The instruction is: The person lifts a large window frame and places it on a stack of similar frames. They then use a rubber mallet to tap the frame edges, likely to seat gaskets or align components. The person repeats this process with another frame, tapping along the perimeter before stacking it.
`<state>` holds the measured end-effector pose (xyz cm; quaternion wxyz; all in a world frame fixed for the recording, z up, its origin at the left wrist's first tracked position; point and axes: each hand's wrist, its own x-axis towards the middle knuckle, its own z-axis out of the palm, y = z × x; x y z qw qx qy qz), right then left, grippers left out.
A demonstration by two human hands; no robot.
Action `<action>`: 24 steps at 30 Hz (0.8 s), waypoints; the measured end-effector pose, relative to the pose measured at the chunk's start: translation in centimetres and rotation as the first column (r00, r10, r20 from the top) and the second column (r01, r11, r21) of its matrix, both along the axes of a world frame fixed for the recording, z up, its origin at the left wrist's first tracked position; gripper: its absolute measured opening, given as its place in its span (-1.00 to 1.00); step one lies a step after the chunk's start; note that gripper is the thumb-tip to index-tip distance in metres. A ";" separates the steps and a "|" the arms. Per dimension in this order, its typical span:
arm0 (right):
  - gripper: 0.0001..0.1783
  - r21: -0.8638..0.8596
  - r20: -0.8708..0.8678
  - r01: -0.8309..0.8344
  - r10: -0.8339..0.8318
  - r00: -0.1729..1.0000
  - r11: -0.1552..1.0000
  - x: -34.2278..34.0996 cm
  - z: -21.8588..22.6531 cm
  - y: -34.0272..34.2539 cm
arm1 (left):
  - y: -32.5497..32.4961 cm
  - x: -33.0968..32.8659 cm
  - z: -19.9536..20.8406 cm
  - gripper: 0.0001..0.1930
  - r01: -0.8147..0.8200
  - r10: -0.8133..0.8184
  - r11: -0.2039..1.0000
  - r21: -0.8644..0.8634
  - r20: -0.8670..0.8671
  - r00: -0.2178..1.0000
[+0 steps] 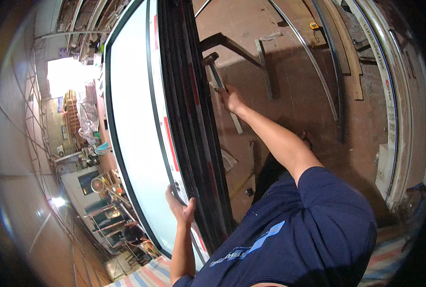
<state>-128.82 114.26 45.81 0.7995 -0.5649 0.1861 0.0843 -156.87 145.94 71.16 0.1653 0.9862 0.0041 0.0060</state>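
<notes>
My right hand [232, 99] is wrapped round the handle of a hammer [215, 67], whose dark head points away from me. The hammer hovers close to the right side of a tall framed glass panel [134, 95]. That side is a deep black, grooved frame edge [194, 124], with red-and-white film strips along it. Nearer to me, my left hand [180, 208] grips the panel's frame, fingers over the pale glass face and thumb against the black edge. Small dark holes [176, 185] show in the frame just beyond that hand. The fingertips are partly hidden.
Metal strips [313, 62] and wooden planks [342, 48] lie on the brown floor to the right, with a yellow tape measure [313, 26]. Long white profiles [389, 110] run along the right. A fan [98, 184] and clutter stand beyond the panel. Striped sheeting [148, 276] lies near me.
</notes>
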 end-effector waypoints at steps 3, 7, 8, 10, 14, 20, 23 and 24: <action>-0.62 0.087 0.010 0.275 -0.277 0.961 0.958 1.7 -0.6 -1.7 | -0.5 1.6 0.0 0.25 -0.048 0.053 0.996 0.078 -0.066 0.996; -0.65 0.410 -0.092 0.610 -0.635 0.767 0.677 5.0 -1.1 -5.1 | -3.3 6.7 -0.1 0.22 0.013 -0.008 0.992 0.128 -0.041 0.999; -0.64 0.442 -0.095 0.661 -0.701 0.707 0.606 5.7 -1.0 -5.5 | -4.2 8.3 0.0 0.24 0.028 -0.025 0.995 0.093 -0.026 0.999; -0.59 0.186 -0.070 0.740 -0.742 0.667 0.647 6.3 -0.5 -5.3 | -5.8 12.0 0.3 0.25 0.030 -0.024 0.994 0.108 -0.058 0.998; -0.58 -0.120 -0.148 0.347 -0.362 0.920 0.930 4.9 0.5 -0.9 | -7.8 17.7 0.5 0.25 0.067 -0.057 0.993 0.101 -0.096 0.994; -0.44 -0.049 -0.046 -0.210 0.208 0.977 0.976 6.2 -2.0 -0.2 | -9.3 22.1 0.8 0.29 0.090 -0.077 0.991 0.095 -0.133 0.988; -0.52 -0.068 0.037 -0.193 0.196 0.980 0.979 6.5 -2.7 -1.8 | -11.3 26.0 1.0 0.30 0.089 -0.072 0.989 0.122 -0.139 0.988; -0.55 -0.066 0.006 -0.193 0.194 0.981 0.979 6.4 -2.6 -2.3 | -12.1 28.1 1.0 0.29 0.094 -0.076 0.985 0.146 -0.122 0.990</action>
